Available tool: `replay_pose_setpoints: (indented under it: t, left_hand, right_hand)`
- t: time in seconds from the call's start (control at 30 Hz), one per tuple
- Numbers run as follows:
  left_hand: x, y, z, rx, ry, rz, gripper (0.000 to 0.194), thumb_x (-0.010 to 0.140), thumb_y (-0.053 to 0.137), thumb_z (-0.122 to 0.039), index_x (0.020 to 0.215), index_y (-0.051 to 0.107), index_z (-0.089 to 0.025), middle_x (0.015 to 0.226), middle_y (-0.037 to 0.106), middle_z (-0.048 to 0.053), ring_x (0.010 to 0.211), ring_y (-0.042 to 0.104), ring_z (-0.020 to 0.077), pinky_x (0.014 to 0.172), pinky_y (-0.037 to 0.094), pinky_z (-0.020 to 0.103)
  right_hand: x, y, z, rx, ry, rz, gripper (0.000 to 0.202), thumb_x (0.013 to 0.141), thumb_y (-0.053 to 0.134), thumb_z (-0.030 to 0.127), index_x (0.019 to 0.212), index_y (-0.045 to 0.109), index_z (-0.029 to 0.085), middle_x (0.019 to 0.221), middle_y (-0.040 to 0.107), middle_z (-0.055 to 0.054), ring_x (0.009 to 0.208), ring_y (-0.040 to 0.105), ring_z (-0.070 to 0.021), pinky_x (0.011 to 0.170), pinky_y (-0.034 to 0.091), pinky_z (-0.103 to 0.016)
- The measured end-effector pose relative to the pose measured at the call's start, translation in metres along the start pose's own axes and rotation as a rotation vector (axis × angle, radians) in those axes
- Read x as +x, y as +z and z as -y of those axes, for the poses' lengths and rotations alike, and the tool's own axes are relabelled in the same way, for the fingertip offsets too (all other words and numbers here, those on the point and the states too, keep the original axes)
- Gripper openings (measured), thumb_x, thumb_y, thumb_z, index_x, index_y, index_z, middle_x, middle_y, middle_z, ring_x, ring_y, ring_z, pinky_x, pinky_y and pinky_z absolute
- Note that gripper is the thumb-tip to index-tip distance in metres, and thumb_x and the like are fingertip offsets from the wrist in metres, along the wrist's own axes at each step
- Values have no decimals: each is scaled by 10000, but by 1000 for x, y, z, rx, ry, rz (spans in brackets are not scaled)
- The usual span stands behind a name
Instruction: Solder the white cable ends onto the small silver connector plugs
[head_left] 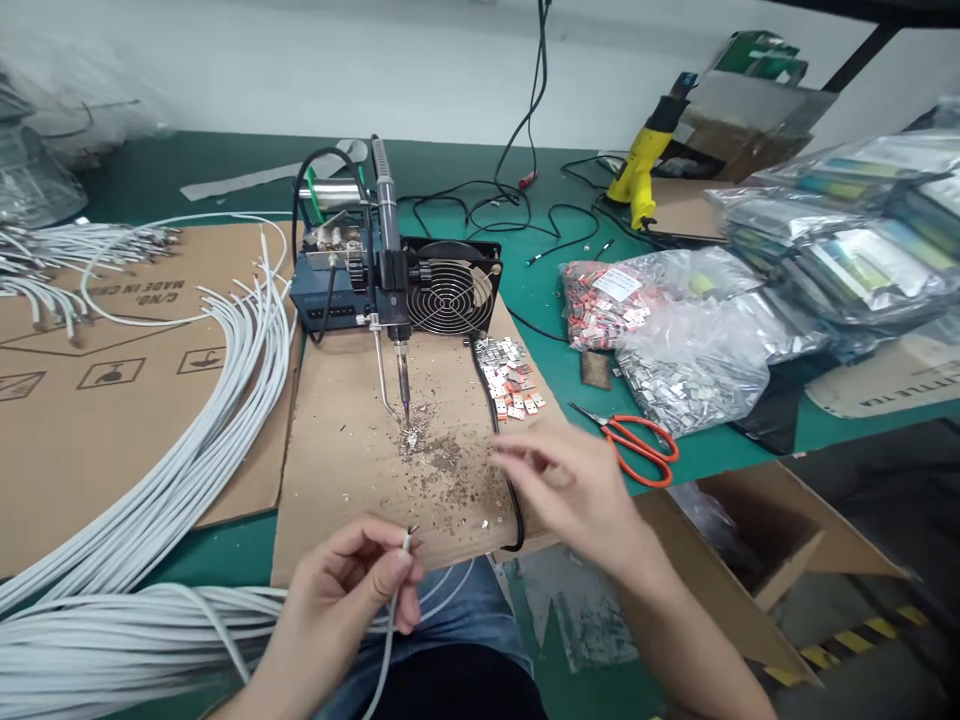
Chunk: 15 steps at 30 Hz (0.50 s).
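Note:
Between the thumb and fingers of my left hand (360, 590) is a white cable (388, 640), its stripped end with fine wires pointing up. My right hand (562, 480) is raised over the right edge of the cardboard sheet (322, 450), thumb and fingertips close together; whether something small is between them I cannot make out. Just beyond it lie small orange and silver connectors (517, 385). A soldering iron (397, 300) hangs upright in a stand, its tip down over solder debris (411, 438) on the cardboard.
Bundled white cables (247, 390) curve along the left. Behind stand a blue feeder unit (326, 295) and a black fan (450, 290). Orange-handled scissors (641, 450), bags of connectors (682, 385) and a yellow tool (641, 170) lie right. An open box (757, 540) is below.

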<state>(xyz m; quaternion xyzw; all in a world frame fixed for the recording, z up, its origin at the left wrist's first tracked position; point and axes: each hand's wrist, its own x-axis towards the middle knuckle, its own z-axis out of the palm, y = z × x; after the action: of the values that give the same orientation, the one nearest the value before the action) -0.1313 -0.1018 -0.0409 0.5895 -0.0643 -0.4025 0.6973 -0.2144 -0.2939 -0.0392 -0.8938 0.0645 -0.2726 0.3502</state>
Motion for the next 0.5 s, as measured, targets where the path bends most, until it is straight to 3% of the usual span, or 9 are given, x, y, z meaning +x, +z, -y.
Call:
replay_pose_setpoints:
  t: [0.1,0.17,0.4,0.5]
  left_hand:
    - [12,-13,-9,96,-60,22,310,659,759,-388,746,596,-139,514,610,-27,400,524,73,404,424,153]
    - [20,-18,-16,131,-121,89,343,639,760,-396,766,582,-131,527,600,-27,384,518,82,366,422,169]
    - [39,-23,-34,276,-234,194,310,691,681,-360,861,580,-122,554,575,-31,379,495,62,351,401,150]
    - [44,-27,-36,301,-306,231,324,695,667,-387,870,575,-131,577,593,-24,372,497,63,342,389,150]
  right_hand:
    - [25,-18,-32,-420,-60,166,150,858,535,152,870,683,134,825,672,-82,767,595,-222,714,445,-358]
    - [37,-20,-46,-546,-101,308,135,840,564,159,863,695,136,853,670,-92,785,592,-243,728,442,-379]
    - [49,-21,-57,-535,-174,429,136,826,568,147,861,696,119,809,670,-100,720,599,-234,646,461,-356]
    - [48,-24,-57,-436,-176,395,207,869,495,158,854,696,113,825,686,-112,693,616,-217,622,470,-341]
